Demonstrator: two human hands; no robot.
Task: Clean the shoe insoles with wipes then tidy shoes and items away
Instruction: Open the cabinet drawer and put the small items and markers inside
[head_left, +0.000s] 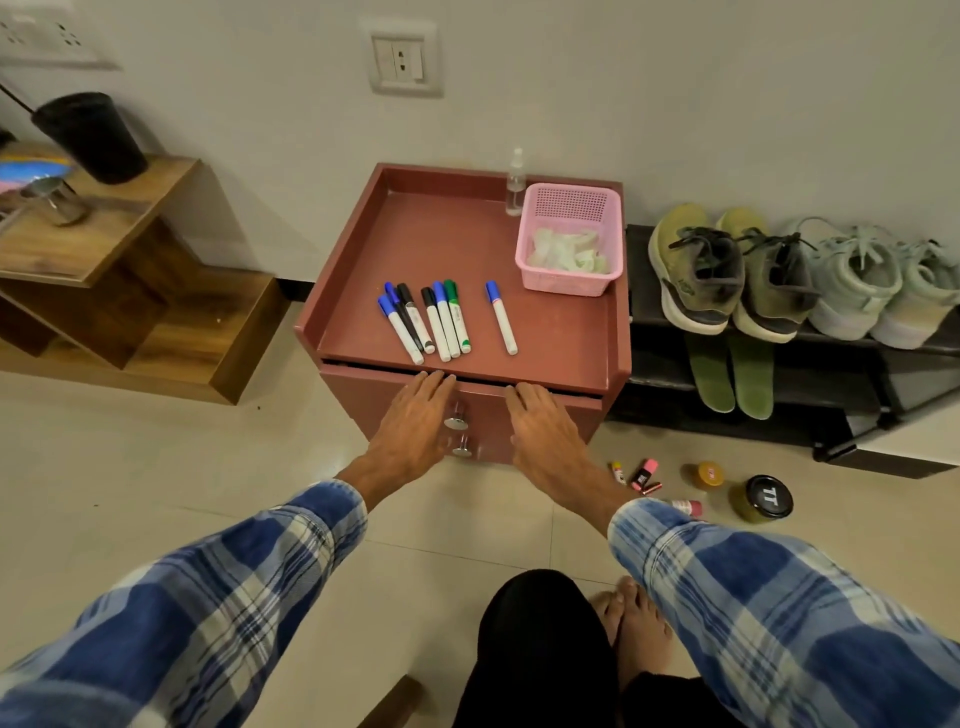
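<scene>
While the left hand (415, 415) and right hand (545, 421) lie flat on the drawer (363, 402) front, fingers (434, 382) straight and close together at its open gap, a hard shove could pinch them or roll the markers (441, 322) off the tabletop (441, 244). Green insoles (732, 374) lean against the rack (644, 291) at 3 o'clock, wipes (566, 254) at 1 o'clock.

White wall (675, 78), beige tiles (156, 447), wooden shelf (104, 249)

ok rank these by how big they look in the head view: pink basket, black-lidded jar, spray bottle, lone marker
1. pink basket
2. black-lidded jar
3. spray bottle and lone marker: look about alike, unranked
</scene>
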